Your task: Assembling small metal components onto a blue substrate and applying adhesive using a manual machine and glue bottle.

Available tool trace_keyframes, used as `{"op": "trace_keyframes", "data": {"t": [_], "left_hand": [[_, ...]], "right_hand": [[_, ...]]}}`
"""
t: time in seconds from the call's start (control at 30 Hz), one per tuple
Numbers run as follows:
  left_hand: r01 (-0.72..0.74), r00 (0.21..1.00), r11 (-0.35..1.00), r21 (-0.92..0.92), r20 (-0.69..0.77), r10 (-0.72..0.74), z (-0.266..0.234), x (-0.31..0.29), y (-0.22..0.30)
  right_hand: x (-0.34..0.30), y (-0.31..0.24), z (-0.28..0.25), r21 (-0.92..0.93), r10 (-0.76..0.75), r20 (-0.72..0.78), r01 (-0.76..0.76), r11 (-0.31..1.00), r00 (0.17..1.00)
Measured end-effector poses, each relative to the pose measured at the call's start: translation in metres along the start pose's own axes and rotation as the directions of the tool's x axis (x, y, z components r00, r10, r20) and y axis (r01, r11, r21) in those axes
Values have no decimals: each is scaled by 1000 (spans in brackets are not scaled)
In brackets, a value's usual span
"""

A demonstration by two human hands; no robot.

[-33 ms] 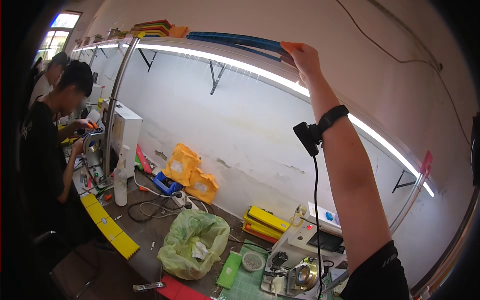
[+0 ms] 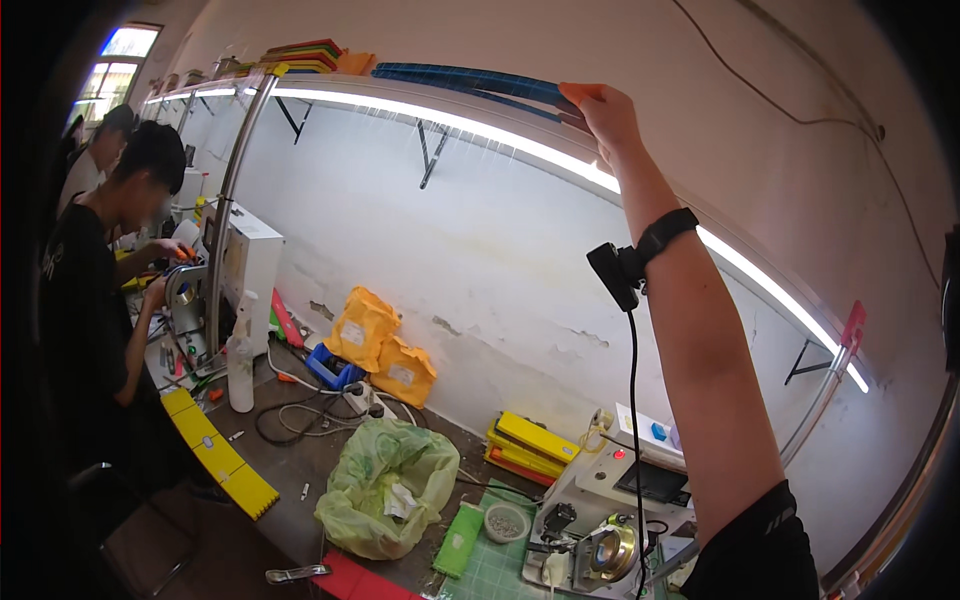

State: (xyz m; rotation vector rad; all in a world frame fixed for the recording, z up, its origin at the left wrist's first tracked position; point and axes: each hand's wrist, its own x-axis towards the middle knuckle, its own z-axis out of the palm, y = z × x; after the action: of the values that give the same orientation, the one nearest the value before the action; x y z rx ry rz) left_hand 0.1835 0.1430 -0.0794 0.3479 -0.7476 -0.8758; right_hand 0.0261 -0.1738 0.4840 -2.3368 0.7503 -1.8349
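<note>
My right hand [image 2: 598, 112] is raised to the high shelf at the top, its fingers closed round the right end of a long, flat blue strip-shaped piece [image 2: 465, 80]. A second blue edge shows just beneath that piece. Part of my grip is hidden behind the hand, and the fingers look small at this distance. A black strap with a small black device [image 2: 640, 258] sits on my right wrist, its cable hanging down. My left hand is out of view.
Below stand a bin lined with a green bag [image 2: 390, 490], a white machine [image 2: 600, 520], yellow strips [image 2: 535, 440], a bowl of small parts [image 2: 507, 522] and a spray bottle [image 2: 240, 370]. A light tube [image 2: 450, 115] runs under the shelf. A co-worker [image 2: 100, 270] sits at left.
</note>
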Motion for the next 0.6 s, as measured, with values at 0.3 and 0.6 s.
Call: {"op": "trace_keyframes", "data": {"t": [0.3, 0.6], "left_hand": [[7, 1000, 999, 41, -20, -6, -3, 9, -3], [1, 999, 998, 66, -42, 2, -7, 17, -9]], "right_hand": [[5, 1, -3, -408, -74, 148, 129, 904, 986], [23, 9, -5, -435, 55, 250, 61, 898, 967]]}}
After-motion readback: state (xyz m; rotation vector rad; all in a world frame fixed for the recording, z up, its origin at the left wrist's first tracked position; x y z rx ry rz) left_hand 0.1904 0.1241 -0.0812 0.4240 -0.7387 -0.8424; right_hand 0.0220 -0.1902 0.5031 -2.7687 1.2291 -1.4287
